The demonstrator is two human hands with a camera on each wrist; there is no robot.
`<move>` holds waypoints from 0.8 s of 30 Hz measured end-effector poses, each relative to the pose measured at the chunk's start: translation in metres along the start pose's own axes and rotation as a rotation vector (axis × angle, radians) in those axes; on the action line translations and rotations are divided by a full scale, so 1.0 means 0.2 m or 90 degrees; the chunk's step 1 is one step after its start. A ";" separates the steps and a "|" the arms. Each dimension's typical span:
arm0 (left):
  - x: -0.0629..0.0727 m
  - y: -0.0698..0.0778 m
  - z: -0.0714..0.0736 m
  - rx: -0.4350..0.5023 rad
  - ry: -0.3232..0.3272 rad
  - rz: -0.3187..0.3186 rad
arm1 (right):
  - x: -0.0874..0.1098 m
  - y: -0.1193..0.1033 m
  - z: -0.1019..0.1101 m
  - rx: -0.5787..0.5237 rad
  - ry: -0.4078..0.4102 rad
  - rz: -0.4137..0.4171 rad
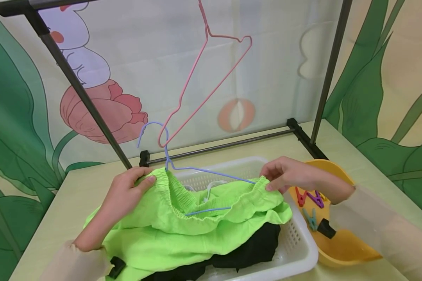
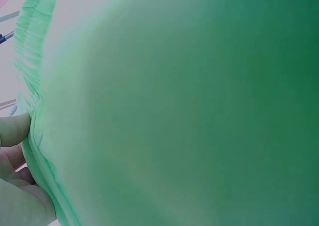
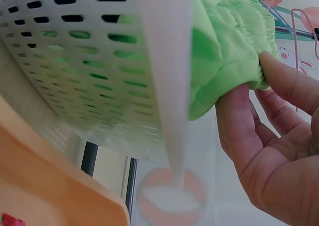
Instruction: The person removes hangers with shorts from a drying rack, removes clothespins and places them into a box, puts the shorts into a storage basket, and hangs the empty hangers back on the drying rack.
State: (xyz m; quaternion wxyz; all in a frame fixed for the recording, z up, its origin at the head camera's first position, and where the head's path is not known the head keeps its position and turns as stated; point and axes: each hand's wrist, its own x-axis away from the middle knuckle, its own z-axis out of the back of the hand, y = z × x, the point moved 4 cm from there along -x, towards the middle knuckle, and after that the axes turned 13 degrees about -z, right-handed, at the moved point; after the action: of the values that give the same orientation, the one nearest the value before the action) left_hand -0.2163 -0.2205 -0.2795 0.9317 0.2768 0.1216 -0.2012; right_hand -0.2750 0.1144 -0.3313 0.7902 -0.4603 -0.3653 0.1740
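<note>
Bright green pants (image 1: 197, 230) with a gathered elastic waistband and a white drawstring lie over the white basket. My left hand (image 1: 128, 193) pinches the waistband at its left end, thumb on top. At the right end my right hand (image 1: 285, 175) pinches it between thumb and fingers, also plain in the right wrist view. Inside the waist opening sits a blue hanger (image 1: 204, 170); its hook rises at the upper left and part of its lower bar shows through the opening. Green cloth (image 2: 174, 111) fills most of the left wrist view.
Beneath the pants is a white perforated basket (image 1: 304, 249) with a black garment (image 1: 249, 249) in it. A yellow tub (image 1: 341, 249) with several clothespins (image 1: 315, 199) stands at right. A pink hanger (image 1: 211, 93) hangs above, within the dark rack (image 1: 77, 82).
</note>
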 end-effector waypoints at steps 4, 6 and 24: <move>0.00 -0.02 0.00 0.011 -0.010 0.014 | 0.01 0.02 0.01 -0.013 -0.001 0.000; 0.01 -0.03 0.00 0.017 -0.013 0.022 | 0.01 0.03 0.02 -0.016 0.000 0.000; 0.03 -0.06 0.05 0.054 0.022 0.032 | 0.02 0.10 0.02 -0.016 -0.023 0.000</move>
State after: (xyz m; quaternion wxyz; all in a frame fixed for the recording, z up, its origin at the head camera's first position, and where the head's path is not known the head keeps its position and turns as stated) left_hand -0.2150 -0.2366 -0.2790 0.9217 0.3226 0.1223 -0.1776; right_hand -0.2736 0.1296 -0.3445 0.7774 -0.4671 -0.3820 0.1776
